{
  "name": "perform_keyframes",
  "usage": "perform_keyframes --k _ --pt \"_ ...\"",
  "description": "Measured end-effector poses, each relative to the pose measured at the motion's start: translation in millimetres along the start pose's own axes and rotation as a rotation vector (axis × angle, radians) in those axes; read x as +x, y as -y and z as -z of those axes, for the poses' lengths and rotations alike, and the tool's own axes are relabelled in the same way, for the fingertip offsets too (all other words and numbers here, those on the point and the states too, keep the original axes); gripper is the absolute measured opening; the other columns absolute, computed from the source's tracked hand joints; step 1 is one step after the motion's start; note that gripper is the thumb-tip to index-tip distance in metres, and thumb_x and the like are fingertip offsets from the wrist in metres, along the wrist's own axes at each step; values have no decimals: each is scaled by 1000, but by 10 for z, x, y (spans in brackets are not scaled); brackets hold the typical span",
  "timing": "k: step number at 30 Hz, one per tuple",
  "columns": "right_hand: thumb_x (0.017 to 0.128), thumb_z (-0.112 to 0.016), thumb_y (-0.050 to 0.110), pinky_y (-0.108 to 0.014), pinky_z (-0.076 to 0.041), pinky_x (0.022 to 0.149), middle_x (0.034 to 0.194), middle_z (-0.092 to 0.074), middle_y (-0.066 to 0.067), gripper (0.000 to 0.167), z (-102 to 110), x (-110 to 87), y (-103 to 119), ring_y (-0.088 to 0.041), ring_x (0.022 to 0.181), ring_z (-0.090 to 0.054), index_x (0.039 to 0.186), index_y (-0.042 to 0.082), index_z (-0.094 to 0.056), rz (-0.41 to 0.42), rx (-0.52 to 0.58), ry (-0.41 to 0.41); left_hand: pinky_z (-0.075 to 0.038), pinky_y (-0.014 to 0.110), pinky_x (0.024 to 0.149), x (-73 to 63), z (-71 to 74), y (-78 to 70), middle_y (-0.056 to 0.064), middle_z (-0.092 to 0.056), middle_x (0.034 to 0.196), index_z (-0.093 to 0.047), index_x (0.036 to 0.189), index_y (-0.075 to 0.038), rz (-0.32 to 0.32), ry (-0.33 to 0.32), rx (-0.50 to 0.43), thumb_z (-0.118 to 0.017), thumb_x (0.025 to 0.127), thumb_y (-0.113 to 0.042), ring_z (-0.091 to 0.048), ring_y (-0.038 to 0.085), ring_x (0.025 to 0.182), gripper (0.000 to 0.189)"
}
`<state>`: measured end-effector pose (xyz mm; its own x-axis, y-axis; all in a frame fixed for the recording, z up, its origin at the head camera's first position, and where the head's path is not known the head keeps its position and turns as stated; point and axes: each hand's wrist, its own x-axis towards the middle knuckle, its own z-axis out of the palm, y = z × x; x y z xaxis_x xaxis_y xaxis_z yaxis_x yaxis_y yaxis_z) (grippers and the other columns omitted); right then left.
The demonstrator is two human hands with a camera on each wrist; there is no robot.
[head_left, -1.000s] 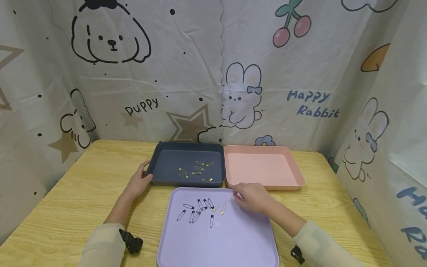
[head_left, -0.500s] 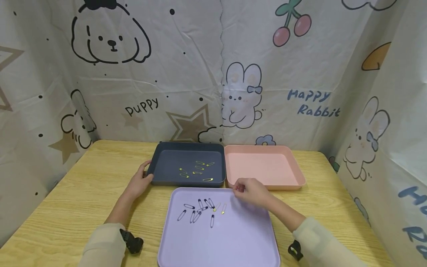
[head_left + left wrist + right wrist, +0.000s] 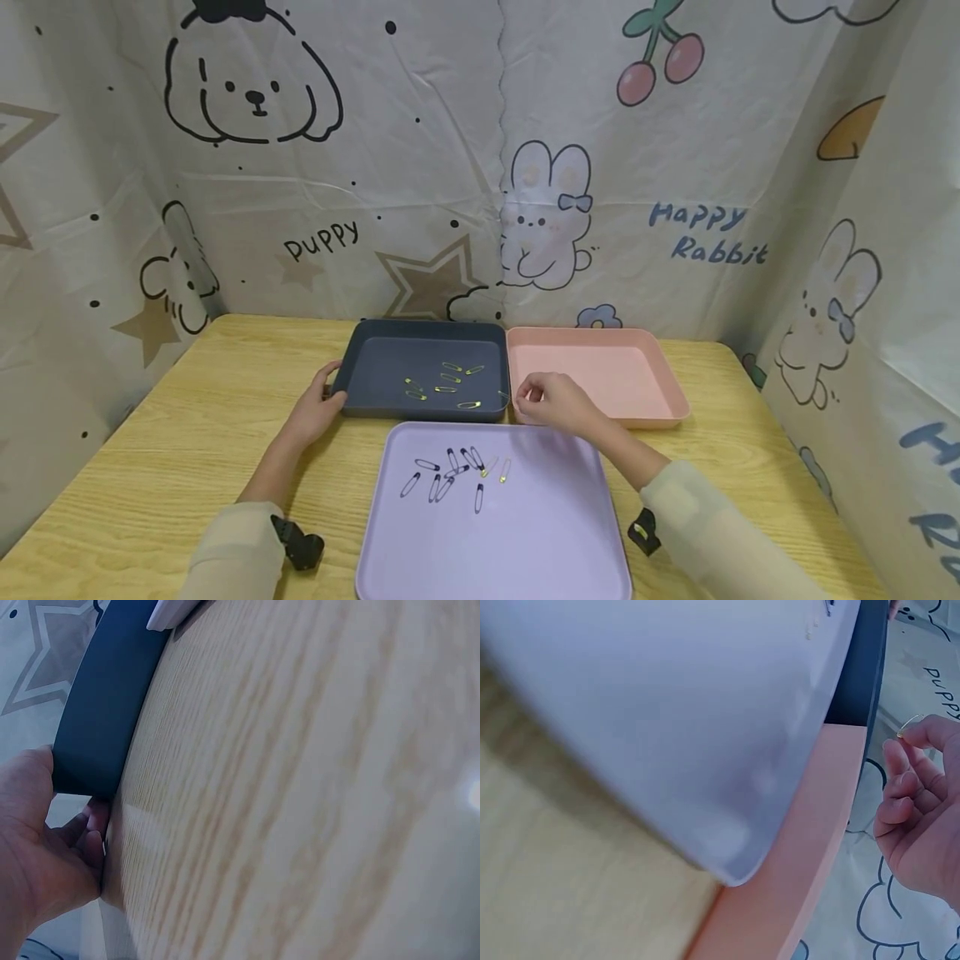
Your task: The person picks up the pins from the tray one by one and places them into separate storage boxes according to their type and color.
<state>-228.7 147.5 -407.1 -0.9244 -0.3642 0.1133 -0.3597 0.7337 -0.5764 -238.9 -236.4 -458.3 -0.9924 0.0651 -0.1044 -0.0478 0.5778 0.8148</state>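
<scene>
Looks like you're mid-transfer — the fingers of your right hand (image 3: 555, 403) are pinched on 1 gold safety pin (image 3: 504, 394), which pokes out over the right edge of the navy tray (image 3: 378, 367), where 7 gold pins (image 3: 476, 404) lie. Your left hand (image 3: 315, 410) grips that tray's left end. Next move, I'd say: ease a bit further left, then loosen the pinch. The lilac tray (image 3: 525, 542) has 2 more gold ones (image 3: 503, 479) beside the black safety pins (image 3: 479, 488).
</scene>
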Motion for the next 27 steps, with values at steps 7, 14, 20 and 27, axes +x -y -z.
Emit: perform_keyframes --k 7,14,20,27 --pt "82 -61 18 -24 -38 60 68 -56 3 8 -10 270 78 -10 63 -47 79 12 -66 -21 -19 -31 -39 35 81 -7 4 -8 29 -44 131 -11 151 -14 -14 2 -13 -38 97 -18 -46 34 112 60" --pt "85 -61 18 -24 -41 61 71 -60 1 11 -57 523 110 -10 63 -50 81 10 -68 -44 2 -20 -39 33 80 -8 -2 3 28 -45 130 -10 151 -14 -12 -1 -14 -38 97 -18 -46 33 110 61" --pt "85 -61 18 -24 -43 61 77 -63 -1 12 -112 709 140 -12 67 -53 84 9 -69 -101 1 -24 -39 34 80 -12 6 17 29 -43 132 -10 151 -14 -16 4 -23 -38 97 -18 -46 35 113 61" --pt "84 -59 20 -24 -42 61 82 -66 -3 17 -162 852 169 -14 70 -54 89 8 -69 -187 11 -63 -40 34 80 3 6 36 30 -43 133 -10 151 -14 -20 12 -36 -38 98 -18 -47 35 114 60"
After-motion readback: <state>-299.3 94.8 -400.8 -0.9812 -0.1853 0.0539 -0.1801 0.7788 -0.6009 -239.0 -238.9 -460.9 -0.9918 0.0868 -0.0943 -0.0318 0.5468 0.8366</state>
